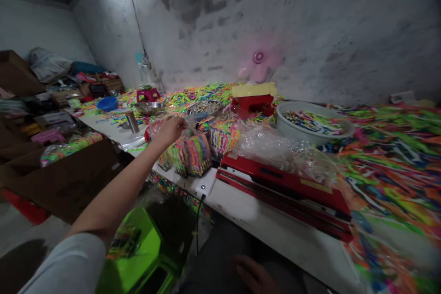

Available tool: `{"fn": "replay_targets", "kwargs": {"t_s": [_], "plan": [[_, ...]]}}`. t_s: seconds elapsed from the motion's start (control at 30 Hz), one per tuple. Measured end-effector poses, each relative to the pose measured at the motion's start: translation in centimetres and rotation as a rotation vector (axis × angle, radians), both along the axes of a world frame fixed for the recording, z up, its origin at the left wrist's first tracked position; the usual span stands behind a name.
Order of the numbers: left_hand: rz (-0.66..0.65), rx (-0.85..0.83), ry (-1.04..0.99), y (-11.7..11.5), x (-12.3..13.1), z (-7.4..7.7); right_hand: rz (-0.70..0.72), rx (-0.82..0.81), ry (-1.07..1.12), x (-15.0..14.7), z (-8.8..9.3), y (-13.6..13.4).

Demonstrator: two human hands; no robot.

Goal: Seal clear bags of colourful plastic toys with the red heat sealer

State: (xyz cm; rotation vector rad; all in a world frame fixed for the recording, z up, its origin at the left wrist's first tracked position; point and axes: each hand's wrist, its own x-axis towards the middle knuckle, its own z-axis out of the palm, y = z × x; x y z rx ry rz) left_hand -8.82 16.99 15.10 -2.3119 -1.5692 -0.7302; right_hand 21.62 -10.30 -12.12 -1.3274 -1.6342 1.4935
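Note:
My left hand [173,129] reaches over the table, its fingers bent at the gathered top of a clear plastic bag [193,152]. The bag stands upright near the front edge, packed with rows of colourful strips with dark ends. Another packed bundle of colourful strips [223,138] stands just right of it. My right hand [253,275] is low by my lap, holding nothing I can see, its fingers extended and somewhat dark and blurred.
A long red bag sealer [282,188] lies along the front edge beside a white power box [206,184]. Behind it are loose plastic bags [268,142] and a pale basin [280,119]. Colourful strips [396,161] pile at right. A green stool [141,257] and cardboard box [86,179] stand below.

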Motion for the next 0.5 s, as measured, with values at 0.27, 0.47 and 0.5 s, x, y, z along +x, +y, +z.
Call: {"fn": "replay_targets", "kwargs": {"t_s": [0.27,0.47,0.5], "plan": [[-0.368,0.148,0.140,-4.9,0.7,7.7,-0.084,0.570,-0.123,3.0,9.9,5.5],[-0.454,0.116,0.319,-12.1,2.4,10.1,-0.150,1.201,-0.172,1.2,21.9,10.7],[-0.475,0.107,0.346,-13.3,2.7,10.1,-0.086,1.228,-0.187,0.8,23.1,11.1]]}}
